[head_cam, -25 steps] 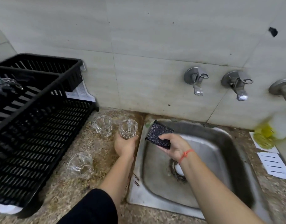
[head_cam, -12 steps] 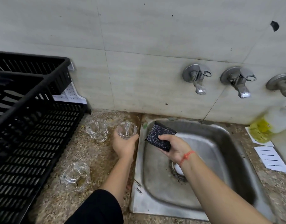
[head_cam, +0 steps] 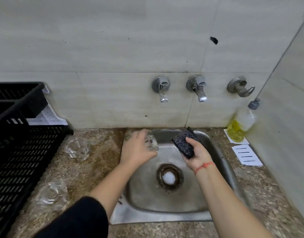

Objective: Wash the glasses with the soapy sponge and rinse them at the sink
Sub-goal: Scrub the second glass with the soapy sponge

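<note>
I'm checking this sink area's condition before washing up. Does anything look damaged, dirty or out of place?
The drain wears a dark, crusty ring, with an unidentifiable white blob in its opening. A small dark chip or mark mars the wall tile above the taps.

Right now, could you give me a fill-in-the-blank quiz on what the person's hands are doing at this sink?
1. The left hand holds a small clear ____ over the stainless steel sink.
2. The right hand grips a dark speckled ____.
3. ____ other small clear glasses are on the speckled stone counter, beside the black plastic crate.
4. A red thread band circles the ____ wrist.
Missing words: glass; sponge; two; right.
</note>
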A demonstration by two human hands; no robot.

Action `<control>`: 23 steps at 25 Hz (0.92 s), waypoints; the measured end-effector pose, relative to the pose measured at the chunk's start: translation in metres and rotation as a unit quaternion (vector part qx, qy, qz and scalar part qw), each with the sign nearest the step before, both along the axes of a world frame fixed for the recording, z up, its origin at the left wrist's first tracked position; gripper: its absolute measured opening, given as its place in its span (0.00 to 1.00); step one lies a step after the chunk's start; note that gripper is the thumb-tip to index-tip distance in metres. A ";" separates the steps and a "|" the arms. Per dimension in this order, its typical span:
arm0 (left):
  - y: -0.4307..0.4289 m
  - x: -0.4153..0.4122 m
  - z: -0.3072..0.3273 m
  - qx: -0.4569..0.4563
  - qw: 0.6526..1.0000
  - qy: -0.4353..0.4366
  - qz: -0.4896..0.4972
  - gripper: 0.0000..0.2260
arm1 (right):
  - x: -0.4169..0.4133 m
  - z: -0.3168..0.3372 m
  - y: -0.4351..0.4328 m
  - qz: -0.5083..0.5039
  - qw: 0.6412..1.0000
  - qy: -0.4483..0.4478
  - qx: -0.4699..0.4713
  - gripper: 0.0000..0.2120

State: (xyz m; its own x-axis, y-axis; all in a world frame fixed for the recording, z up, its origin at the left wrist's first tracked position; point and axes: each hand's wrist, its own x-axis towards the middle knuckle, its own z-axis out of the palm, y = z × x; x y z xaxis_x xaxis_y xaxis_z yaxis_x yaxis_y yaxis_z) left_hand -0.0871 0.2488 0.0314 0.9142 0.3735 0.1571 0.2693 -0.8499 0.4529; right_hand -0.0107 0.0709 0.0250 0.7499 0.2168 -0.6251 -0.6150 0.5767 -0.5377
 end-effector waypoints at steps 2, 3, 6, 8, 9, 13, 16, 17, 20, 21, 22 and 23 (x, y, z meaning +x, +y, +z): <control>-0.020 0.012 0.016 0.186 0.977 0.050 -0.086 0.28 | 0.002 -0.005 -0.024 -0.011 1.000 0.012 0.001 0.03; -0.029 0.018 0.022 0.266 0.954 0.065 -0.122 0.25 | 0.002 -0.008 -0.033 -0.015 1.000 0.018 0.002 0.03; -0.053 0.036 0.027 0.420 0.878 0.114 -0.199 0.20 | -0.001 -0.015 -0.053 -0.015 1.000 0.027 0.002 0.02; -0.068 0.044 0.027 0.458 0.850 0.135 -0.220 0.20 | -0.004 -0.014 -0.062 -0.013 0.999 0.035 0.006 0.03; -0.075 0.045 0.030 0.446 0.856 0.145 -0.216 0.21 | -0.005 -0.012 -0.066 -0.011 0.999 0.036 0.010 0.04; -0.081 0.039 0.034 0.003 0.986 0.158 -0.055 0.26 | 0.002 -0.008 -0.068 -0.007 1.000 -0.011 0.019 0.08; -0.077 0.014 0.018 -0.522 0.848 0.088 0.033 0.22 | 0.002 0.011 -0.063 -0.003 0.987 -0.151 -0.046 0.06; -0.079 0.004 0.013 -0.618 0.781 0.077 0.048 0.21 | -0.002 0.021 -0.060 0.020 0.971 -0.216 -0.097 0.06; -0.089 -0.016 0.005 -0.754 0.652 0.026 0.076 0.19 | -0.020 0.041 -0.047 0.148 0.836 -0.453 -0.271 0.10; -0.093 -0.020 0.007 -0.771 0.631 0.001 0.089 0.19 | -0.024 0.041 -0.043 0.184 0.789 -0.503 -0.301 0.10; -0.094 -0.021 0.007 -0.779 0.617 -0.019 0.108 0.20 | -0.028 0.042 -0.040 0.211 0.758 -0.530 -0.316 0.10; -0.096 -0.024 0.011 -0.781 0.611 -0.031 0.124 0.22 | -0.031 0.041 -0.037 0.237 0.742 -0.537 -0.324 0.08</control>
